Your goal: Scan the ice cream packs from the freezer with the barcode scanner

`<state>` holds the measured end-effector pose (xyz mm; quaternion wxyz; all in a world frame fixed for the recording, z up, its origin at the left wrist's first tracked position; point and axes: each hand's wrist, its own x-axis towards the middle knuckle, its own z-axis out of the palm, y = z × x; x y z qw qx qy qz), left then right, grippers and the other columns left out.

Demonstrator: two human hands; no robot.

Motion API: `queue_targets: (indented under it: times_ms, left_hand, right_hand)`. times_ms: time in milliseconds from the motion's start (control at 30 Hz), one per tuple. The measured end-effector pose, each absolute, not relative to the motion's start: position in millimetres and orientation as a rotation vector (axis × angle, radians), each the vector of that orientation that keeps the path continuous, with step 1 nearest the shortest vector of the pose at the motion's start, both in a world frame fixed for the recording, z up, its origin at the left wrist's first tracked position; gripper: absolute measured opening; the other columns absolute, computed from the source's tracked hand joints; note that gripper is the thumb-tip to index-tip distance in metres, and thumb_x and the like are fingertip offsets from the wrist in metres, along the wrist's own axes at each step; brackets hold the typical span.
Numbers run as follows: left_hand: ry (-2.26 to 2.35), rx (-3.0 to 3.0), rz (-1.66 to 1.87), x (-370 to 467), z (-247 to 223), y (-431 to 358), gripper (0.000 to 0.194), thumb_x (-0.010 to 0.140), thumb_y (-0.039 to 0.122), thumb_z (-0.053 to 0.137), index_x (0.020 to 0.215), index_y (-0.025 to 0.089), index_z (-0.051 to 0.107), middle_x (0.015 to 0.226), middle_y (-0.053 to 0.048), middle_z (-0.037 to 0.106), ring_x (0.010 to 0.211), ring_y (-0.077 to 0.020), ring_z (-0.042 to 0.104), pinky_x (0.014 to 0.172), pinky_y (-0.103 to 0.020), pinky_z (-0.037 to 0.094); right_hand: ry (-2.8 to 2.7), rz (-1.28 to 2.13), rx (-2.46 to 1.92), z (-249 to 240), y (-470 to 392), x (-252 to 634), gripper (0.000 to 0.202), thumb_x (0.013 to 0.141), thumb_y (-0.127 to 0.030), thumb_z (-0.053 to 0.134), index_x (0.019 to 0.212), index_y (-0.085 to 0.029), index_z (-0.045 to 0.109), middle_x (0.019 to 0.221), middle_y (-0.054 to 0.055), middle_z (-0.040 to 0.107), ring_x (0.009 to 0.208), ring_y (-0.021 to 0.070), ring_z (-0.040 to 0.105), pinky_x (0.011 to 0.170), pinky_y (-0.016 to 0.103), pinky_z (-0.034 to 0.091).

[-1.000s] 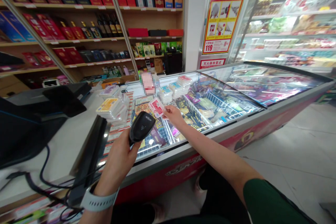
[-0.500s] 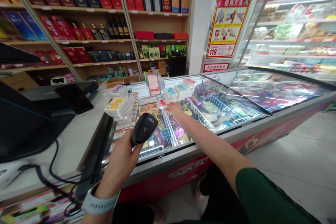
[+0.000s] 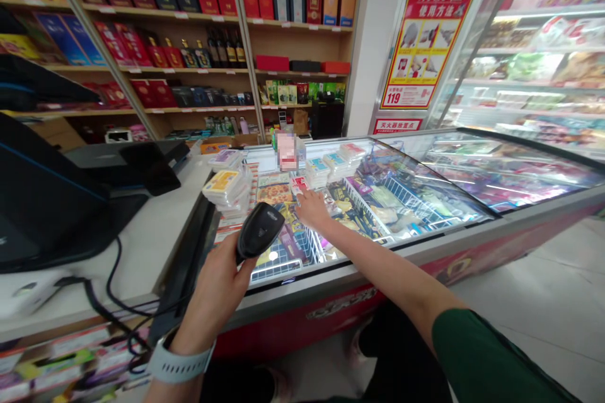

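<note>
Head view: scanner (image 3: 259, 230) within left fingers (image 3: 246, 264)

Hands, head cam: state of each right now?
Left hand: closed around the scanner.
Right hand: open, palm down on the freezer lid, fingertips by a red packet.

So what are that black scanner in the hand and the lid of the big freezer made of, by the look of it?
The scanner in the left hand looks like moulded black plastic, smooth with a slight sheen. The freezer lid seems to be clear glass: it mirrors the ceiling lights in streaks and the packets below show through. Its frame looks like grey metal or plastic; I cannot tell which.
</note>
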<state>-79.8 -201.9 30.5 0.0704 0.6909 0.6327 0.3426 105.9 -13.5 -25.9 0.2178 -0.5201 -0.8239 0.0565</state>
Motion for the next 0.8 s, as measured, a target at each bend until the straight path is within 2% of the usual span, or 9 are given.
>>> queue_targets:
  times_ms: [200,333,467,600,700,800]
  left_hand:
    - [1.954,2.066,1.050,-92.3,28.7,-209.2,0.035,0.087,0.038,0.051,0.115,0.017,0.057,0.107,-0.010,0.069,0.097,-0.0257,0.066,0.080,-0.032,0.050]
    - [2.009,2.032,1.063,-101.4,31.2,-216.4,0.031,0.085,0.038,0.052,0.108,0.018,0.058,0.102,-0.009,0.070,0.093,-0.0258,0.067,0.077,-0.032,0.050]
    - [2.081,1.955,1.111,-114.0,32.7,-223.9,0.033,0.085,0.039,0.052,0.109,0.018,0.059,0.102,-0.010,0.070,0.095,-0.0270,0.066,0.080,-0.034,0.050]
    - [2.092,1.909,1.169,-126.7,33.3,-232.8,0.035,0.085,0.040,0.052,0.112,0.018,0.058,0.106,-0.010,0.070,0.099,-0.0270,0.066,0.081,-0.034,0.050]
    - [2.104,1.881,1.191,-133.5,34.4,-240.5,0.035,0.086,0.041,0.052,0.111,0.018,0.058,0.102,-0.009,0.070,0.093,-0.0259,0.066,0.078,-0.033,0.049]
    - [2.126,1.851,1.191,-137.1,35.7,-247.5,0.034,0.085,0.040,0.053,0.111,0.018,0.058,0.099,-0.008,0.070,0.091,-0.0252,0.066,0.077,-0.032,0.049]
  right_hand:
    - [-2.292,0.044,-1.475,-16.5,-5.0,95.8,0.033,0.091,-0.025,0.051,0.120,-0.011,0.060,0.138,0.021,0.052,0.129,0.0334,0.044,0.107,0.052,0.029]
    - [-2.188,0.143,-1.401,-2.4,-8.0,74.7,0.030,0.093,-0.035,0.051,0.113,-0.015,0.063,0.119,0.015,0.065,0.115,0.0271,0.057,0.098,0.040,0.041]
    - [-1.935,0.654,-1.305,19.7,-12.5,32.4,0.037,0.089,-0.055,0.055,0.086,-0.019,0.065,0.088,0.007,0.072,0.087,0.0210,0.067,0.078,0.031,0.051]
    - [-1.653,1.425,-1.273,44.6,-18.8,-12.1,0.053,0.080,-0.069,0.057,0.073,-0.017,0.060,0.061,0.004,0.067,0.057,0.0184,0.065,0.057,0.029,0.053]
    - [-1.575,1.617,-1.274,58.0,-25.2,-33.0,0.058,0.078,-0.071,0.060,0.070,-0.014,0.060,0.053,0.005,0.064,0.050,0.0173,0.063,0.050,0.027,0.051]
    - [-1.537,1.660,-1.293,64.3,-30.9,-42.5,0.051,0.081,-0.060,0.064,0.065,-0.012,0.059,0.048,0.004,0.061,0.047,0.0156,0.060,0.046,0.025,0.048]
